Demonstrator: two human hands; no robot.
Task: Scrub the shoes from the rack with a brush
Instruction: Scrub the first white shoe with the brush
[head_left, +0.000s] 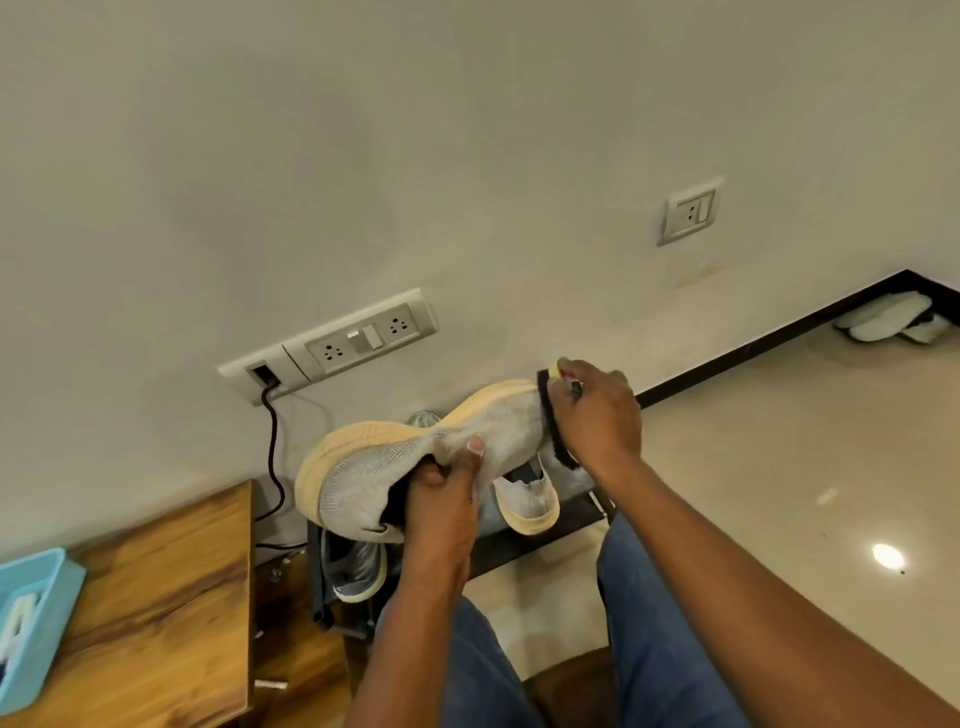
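Observation:
My left hand (444, 499) grips a grey knit shoe (395, 457) with a pale yellow sole by its opening, thumb on the side, sole turned up toward the wall. My right hand (597, 415) holds a brush (550, 415) with black bristles and a yellow handle end against the shoe's toe. Its mate (527, 499) lies on the top of the dark shoe rack (519, 540) below. Another grey shoe (356, 571) sits on a lower shelf.
A wooden table (166, 597) stands at left with a light blue tray (31, 618). A black cable (272, 447) hangs from the wall socket panel (332, 343). White slippers (888, 322) lie by the far skirting. My knees in blue jeans (649, 623) are below.

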